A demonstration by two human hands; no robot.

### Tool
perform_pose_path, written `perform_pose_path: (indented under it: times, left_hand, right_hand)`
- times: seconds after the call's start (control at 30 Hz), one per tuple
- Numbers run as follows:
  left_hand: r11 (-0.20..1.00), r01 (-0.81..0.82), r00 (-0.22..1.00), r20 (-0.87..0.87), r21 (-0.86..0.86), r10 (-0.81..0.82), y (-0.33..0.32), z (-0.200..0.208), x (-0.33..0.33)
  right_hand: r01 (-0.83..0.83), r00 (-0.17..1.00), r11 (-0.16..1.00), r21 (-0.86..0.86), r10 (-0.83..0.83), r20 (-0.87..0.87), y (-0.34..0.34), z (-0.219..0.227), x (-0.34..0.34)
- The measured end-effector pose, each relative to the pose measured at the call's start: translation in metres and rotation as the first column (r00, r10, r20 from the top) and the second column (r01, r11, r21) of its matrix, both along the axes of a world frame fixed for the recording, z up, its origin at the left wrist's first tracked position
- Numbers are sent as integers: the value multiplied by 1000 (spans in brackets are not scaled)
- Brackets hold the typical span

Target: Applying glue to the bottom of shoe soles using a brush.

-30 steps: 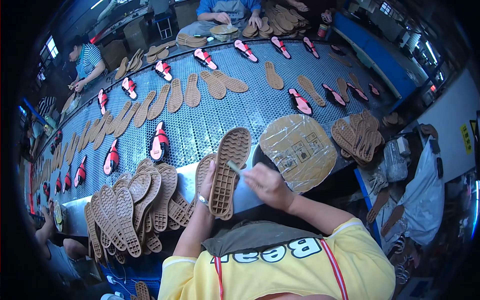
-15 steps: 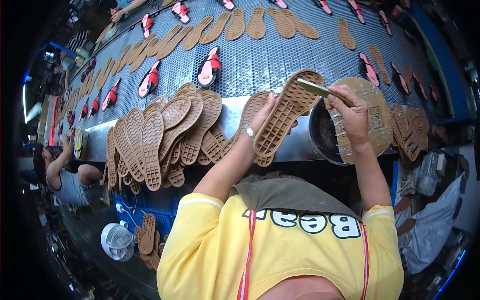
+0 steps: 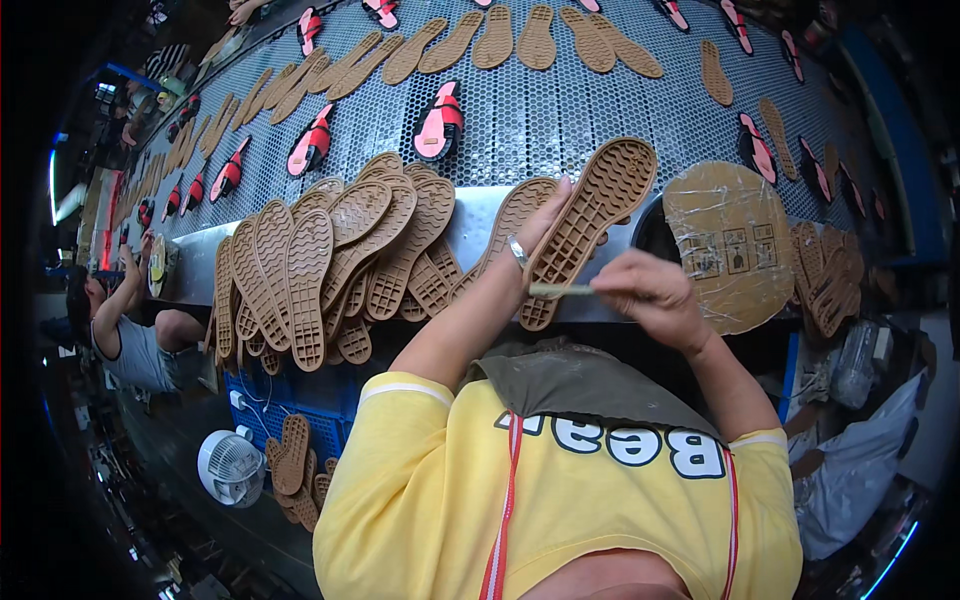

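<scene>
One brown shoe sole (image 3: 605,195) is grasped in the left hand (image 3: 545,220) of a person in a yellow shirt, as the right hand (image 3: 650,295) pinches one pale, flat stick (image 3: 560,290) across its heel end; motion blur hides whether the two touch. The sole tilts, toe up and rightward, its tread exposed: wavy ridges over the forefoot, a grid of square hollows from midfoot to heel, a raised rim all round. The heel of a second sole (image 3: 538,318) shows beneath it.

Just beside the left hand, a lone sole (image 3: 520,205) lies on the metal worktop (image 3: 475,215); farther left, a heap of more than ten soles (image 3: 310,270) spreads like a fan. Near the right hand, on its far side, one film-wrapped tan board (image 3: 728,245) partly covers one dark basin (image 3: 655,235), with a pile of at least four soles (image 3: 828,265) beyond. Ahead of both hands, a mesh belt (image 3: 600,105) carries at least a dozen pink, red and black sandals (image 3: 438,120) and at least a dozen loose soles (image 3: 493,38).
</scene>
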State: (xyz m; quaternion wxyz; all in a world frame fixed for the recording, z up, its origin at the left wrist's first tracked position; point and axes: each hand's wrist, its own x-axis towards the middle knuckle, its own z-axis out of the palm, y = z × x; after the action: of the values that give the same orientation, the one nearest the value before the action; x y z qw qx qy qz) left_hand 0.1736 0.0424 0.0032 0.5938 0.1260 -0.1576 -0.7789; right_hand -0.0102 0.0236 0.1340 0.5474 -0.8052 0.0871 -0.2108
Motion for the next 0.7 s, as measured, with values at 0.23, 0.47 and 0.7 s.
perform_pose_path:
  times: [0.23,0.47,0.7]
  left_hand:
    - [992,-56,998,16,109,54,-2,11,-4]
    - [930,-91,989,-79,357,127,-7,47,-21]
    - [988,26,999,-34,154,-21,-2,0,-3]
  right_hand:
    - [46,999,991,-124,-47,-4,-3,-8,-3]
    - [308,951,929,207,-297,-84,-45,-22,-17]
    - [649,758,755,92,-652,6,-48,-20,-34]
